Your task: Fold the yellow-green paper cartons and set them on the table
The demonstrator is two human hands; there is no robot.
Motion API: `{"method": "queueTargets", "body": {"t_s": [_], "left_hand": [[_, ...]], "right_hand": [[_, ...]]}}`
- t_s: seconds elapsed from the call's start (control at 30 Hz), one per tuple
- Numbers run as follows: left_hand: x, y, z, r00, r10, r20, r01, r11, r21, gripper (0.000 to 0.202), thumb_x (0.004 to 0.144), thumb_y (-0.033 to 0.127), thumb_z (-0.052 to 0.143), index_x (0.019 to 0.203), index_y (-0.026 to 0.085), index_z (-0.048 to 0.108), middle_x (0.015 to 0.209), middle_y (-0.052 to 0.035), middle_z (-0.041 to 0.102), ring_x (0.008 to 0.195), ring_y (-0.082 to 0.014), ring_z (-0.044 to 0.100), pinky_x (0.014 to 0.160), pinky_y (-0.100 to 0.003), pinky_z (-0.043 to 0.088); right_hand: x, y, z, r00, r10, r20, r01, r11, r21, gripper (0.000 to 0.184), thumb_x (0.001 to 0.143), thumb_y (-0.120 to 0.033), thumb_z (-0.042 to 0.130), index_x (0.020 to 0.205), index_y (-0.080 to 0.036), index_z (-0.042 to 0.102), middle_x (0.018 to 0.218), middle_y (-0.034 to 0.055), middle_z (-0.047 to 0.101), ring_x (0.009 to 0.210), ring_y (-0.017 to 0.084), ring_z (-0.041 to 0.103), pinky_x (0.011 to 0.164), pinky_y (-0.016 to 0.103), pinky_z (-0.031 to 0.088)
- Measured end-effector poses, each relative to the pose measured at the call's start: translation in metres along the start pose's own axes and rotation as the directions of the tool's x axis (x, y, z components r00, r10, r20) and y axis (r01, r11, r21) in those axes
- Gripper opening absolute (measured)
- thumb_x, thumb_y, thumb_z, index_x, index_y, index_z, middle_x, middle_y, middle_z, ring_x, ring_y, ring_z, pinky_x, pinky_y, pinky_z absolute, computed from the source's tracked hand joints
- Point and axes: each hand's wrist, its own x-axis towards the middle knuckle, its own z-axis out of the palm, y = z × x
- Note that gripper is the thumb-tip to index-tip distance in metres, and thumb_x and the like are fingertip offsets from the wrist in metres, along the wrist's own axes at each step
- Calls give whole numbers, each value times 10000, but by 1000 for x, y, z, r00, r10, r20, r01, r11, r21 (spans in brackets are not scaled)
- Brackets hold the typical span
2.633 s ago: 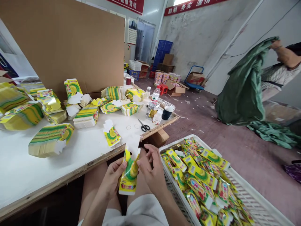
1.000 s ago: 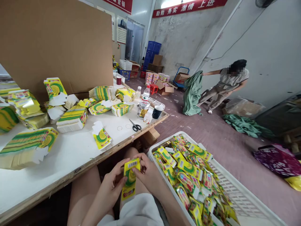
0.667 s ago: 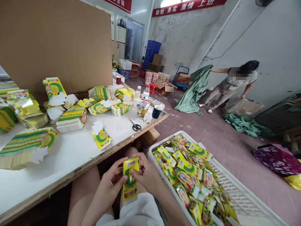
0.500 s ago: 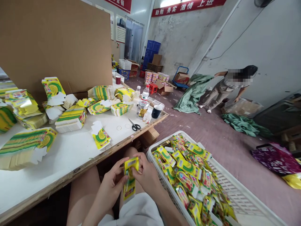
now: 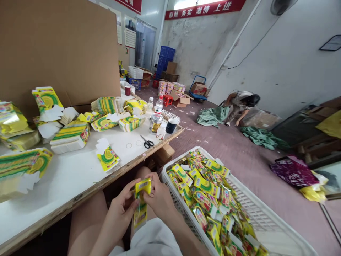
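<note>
Over my lap I hold a small yellow and green carton upright. My left hand grips its left side, fingers closed around it. My right hand pinches the top flap with the barcode, thumb and fingers pressed on it. To the right stands a white plastic crate with several folded cartons of the same print piled inside. On the white table one flat carton blank lies nearest to me.
Stacks of flat blanks cover the table's left and back, before a big cardboard sheet. Scissors, a jar, bottles and a dark cup sit at the far corner. A person bends over green cloth on the floor.
The open white flap at the carton's top has been folded down and shut. My view has swung right. The other person has lowered the green cloth to the floor and bent down.
</note>
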Motion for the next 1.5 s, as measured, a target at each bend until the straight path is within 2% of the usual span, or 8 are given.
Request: {"method": "queueTargets", "body": {"t_s": [0.13, 0.33, 0.53, 0.73, 0.8, 0.97, 1.17, 1.5], "left_hand": [[2, 0, -9, 999, -40, -13, 39, 998, -55, 530, 771, 345, 718, 1271, 233, 579, 1142, -79, 749, 1045, -278, 696, 861, -336, 580], [5, -4, -5, 999, -39, -12, 38, 996, -75, 526, 755, 362, 735, 1240, 201, 611, 1192, -109, 714, 1094, -304, 663, 872, -368, 583], [12, -4, 10, 995, 97, 21, -99, 989, 113, 377, 841, 376, 618, 1188, 230, 641, 1264, -90, 671, 1134, -293, 640, 924, -380, 560], [68, -16, -72, 855, 446, -263, -105, 647, 755, 611, 870, 451, 522, 1391, 145, 434, 1438, -180, 498, 1370, -347, 401, 1140, -519, 301], [86, -26, -98, 886, 402, -231, -68, 605, 793, 680, 824, 456, 577, 1380, 90, 440, 1491, -225, 421, 1417, -391, 300, 1142, -557, 267], [100, -45, -120, 954, 239, -179, 16, 558, 830, 418, 815, 450, 608, 1112, 163, 673, 1334, -202, 609, 1222, -397, 566, 1015, -515, 445], [96, -44, -112, 967, 172, -187, 69, 530, 845, 397, 855, 474, 550, 1072, 179, 703, 1341, -159, 622, 1249, -344, 559, 1034, -444, 433], [89, -40, -101, 976, 123, -178, 62, 629, 775, 386, 871, 382, 540, 1199, 198, 623, 1326, -162, 636, 1223, -352, 582, 993, -456, 442]], "right_hand": [[1, -1, -7, 996, -61, 65, 51, 987, 154, 354, 764, -165, 623, 1105, -238, 560, 571, -108, 390, 498, 95, 388, 502, 208, 308], [5, 4, -8, 999, -29, -26, 37, 918, 395, 206, 822, -419, 639, 865, -218, 649, 725, -23, 581, 612, 118, 521, 580, 234, 442], [-5, 3, -38, 987, 37, -155, -7, 983, 186, 183, 812, -406, 646, 733, -244, 620, 714, 19, 668, 675, 201, 619, 619, 317, 514], [-33, 24, -130, 891, 15, -453, -111, 976, -187, 135, 778, -365, 653, 823, -237, 659, 928, 79, 618, 937, 287, 543, 812, 406, 439], [-38, 32, -132, 909, 5, -417, -138, 947, -290, 195, 784, -398, 645, 880, -230, 667, 915, 75, 630, 803, 251, 562, 731, 376, 453], [-28, 31, -79, 986, 49, -162, -76, 984, -164, 167, 814, -341, 601, 909, -221, 668, 816, 32, 680, 575, 162, 521, 578, 299, 453], [12, 10, -17, 1000, -30, 2, 30, 993, -114, 108, 838, -239, 590, 887, -198, 676, 699, 1, 670, 551, 147, 545, 546, 264, 435], [137, -25, 94, 999, 20, 45, -2, 930, -367, 313, 845, -330, 660, 1061, -104, 669, 1164, 171, 637, 1170, 319, 522, 1006, 457, 350]]}}
